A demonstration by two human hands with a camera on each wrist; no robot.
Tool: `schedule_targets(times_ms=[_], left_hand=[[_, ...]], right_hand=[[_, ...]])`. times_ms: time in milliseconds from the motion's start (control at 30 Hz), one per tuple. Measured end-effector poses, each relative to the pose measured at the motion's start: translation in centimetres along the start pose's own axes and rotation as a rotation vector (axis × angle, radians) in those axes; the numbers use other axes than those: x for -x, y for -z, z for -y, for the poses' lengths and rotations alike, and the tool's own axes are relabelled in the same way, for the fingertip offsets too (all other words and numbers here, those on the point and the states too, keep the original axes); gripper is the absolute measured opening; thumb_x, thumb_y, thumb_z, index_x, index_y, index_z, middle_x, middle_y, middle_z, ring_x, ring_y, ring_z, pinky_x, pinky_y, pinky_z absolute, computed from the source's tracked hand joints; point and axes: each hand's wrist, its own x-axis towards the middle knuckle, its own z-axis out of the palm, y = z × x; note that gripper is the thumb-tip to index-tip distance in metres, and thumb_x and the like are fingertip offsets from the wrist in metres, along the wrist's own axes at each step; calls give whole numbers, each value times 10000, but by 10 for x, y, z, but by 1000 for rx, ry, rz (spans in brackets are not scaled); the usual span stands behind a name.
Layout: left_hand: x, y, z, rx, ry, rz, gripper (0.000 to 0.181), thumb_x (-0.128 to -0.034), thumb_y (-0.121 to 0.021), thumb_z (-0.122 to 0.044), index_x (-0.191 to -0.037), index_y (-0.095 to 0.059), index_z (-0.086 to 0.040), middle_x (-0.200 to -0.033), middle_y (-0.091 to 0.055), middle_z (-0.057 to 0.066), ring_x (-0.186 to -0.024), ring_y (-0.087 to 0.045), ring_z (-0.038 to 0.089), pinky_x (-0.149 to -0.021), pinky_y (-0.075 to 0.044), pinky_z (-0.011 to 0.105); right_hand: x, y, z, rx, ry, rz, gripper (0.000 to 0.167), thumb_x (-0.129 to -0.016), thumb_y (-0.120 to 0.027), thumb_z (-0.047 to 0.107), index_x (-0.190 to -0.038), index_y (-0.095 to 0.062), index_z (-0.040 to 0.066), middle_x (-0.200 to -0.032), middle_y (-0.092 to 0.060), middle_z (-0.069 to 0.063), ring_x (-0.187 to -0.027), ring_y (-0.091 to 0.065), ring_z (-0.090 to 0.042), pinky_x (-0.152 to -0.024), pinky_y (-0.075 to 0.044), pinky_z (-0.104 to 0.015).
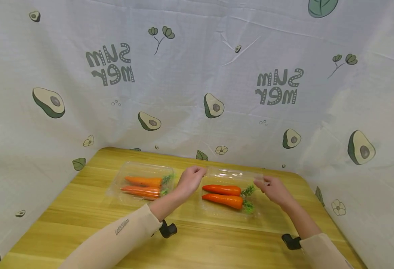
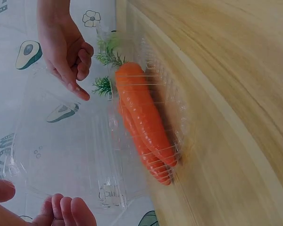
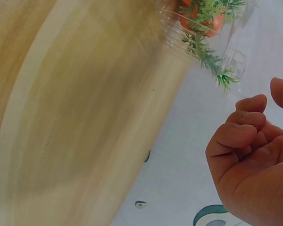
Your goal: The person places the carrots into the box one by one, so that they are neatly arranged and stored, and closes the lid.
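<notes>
A clear plastic clamshell box point(image 1: 214, 213) stands on the table with its lid point(image 1: 232, 174) raised along the back. Inside lie two orange carrots point(image 1: 222, 190) side by side, their green tops point(image 1: 249, 191) toward the right. My left hand point(image 1: 191, 182) holds the lid at its left edge, fingers curled in the left wrist view. At the lid's right edge, my right hand point(image 1: 275, 189) pinches the corner with bent fingers. The clear plastic between thumb and fingers is hard to make out in the right wrist view.
To the left, beside my left forearm, sits a second clear plastic box point(image 1: 116, 183) with orange carrots point(image 1: 143, 181) in it. A printed cloth point(image 1: 180, 78) hangs behind and on both sides of the wooden table point(image 1: 214, 243). Each wrist wears a black camera mount point(image 1: 168, 229).
</notes>
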Motion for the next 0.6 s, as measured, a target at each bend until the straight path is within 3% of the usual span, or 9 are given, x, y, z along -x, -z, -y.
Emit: schedule_targets(times_ms=[100, 200, 267, 367, 467, 600], left_hand=[[5, -1, 2, 17, 7, 11, 302, -989, -565, -324, -1137, -685, -90, -1046, -654, 51, -863, -559, 193, -808, -483, 402], [9, -1, 5, 35, 21, 18, 290, -983, -588, -303, -1178, -675, -107, -1182, -666, 44, -1076, -596, 220, -939, -489, 445], [10, -2, 8, 46, 26, 26, 277, -978, -600, -289, -1180, -660, -110, -1175, -656, 56, -1081, -597, 241, -933, -489, 445], [13, -4, 11, 53, 32, 30, 271, -960, -617, -267, -1180, -637, -111, -1116, -629, 58, -988, -576, 227, -853, -480, 398], [15, -5, 14, 48, 38, 37, 280, -945, -624, -252, -1183, -626, -105, -1058, -609, 64, -900, -540, 215, -768, -445, 359], [19, -6, 18, 38, 41, 46, 321, -946, -632, -246, -1218, -602, -79, -1033, -594, 86, -831, -514, 221, -704, -421, 345]], right_hand=[[2, -2, -1, -1, 0, -5, 573, -1045, -518, 440, -1323, -547, -60, -1104, -612, -253, -1024, -594, -357, -767, -481, -401], [2, -4, -1, -13, 13, -18, 441, -1050, -534, 373, -1181, -581, -46, -1063, -612, -234, -964, -595, -341, -744, -475, -381], [4, -6, -1, -24, 12, -20, 377, -1053, -539, 331, -1118, -568, -39, -991, -590, -212, -905, -561, -319, -715, -438, -365], [7, -6, -1, -9, 27, -29, 429, -1051, -546, 298, -1288, -551, -60, -969, -606, -184, -870, -566, -285, -688, -439, -347], [10, -7, -1, 21, 36, -33, 548, -1044, -561, 285, -1440, -453, -79, -824, -569, -119, -719, -524, -216, -617, -419, -318], [14, -8, -3, 31, 47, -32, 594, -1032, -585, 248, -1494, -393, -73, -681, -436, -24, -574, -367, -147, -550, -356, -305]])
